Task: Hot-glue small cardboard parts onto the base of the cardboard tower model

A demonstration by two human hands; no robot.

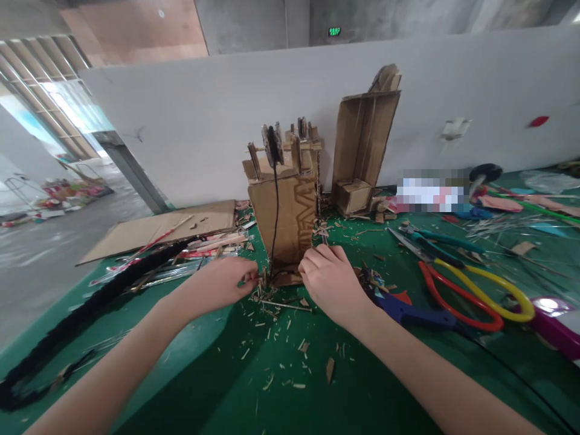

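Note:
A cardboard tower (283, 211) with cardboard wheels on top stands in the middle of the table. From the front wheel (272, 145), a black cord (276, 211) runs down its face to the base. At the base's left corner is my left hand (224, 281), thumb and fingers pinched together beside the cord's lower end; whatever they hold is too small to make out. My right hand (333, 284) is closed at the tower's lower right edge, its fingers curled by the base flap (287, 278). What is inside its fingers is hidden.
Right of my hands lie a blue glue gun (408, 314), red-and-yellow-handled scissors (471, 290) and teal-handled pliers (444, 238). A taller cardboard piece (365, 139) stands behind. On the left are a black fuzzy strip (113, 284) and a cardboard sheet (158, 229). Scraps litter the green table (217, 386).

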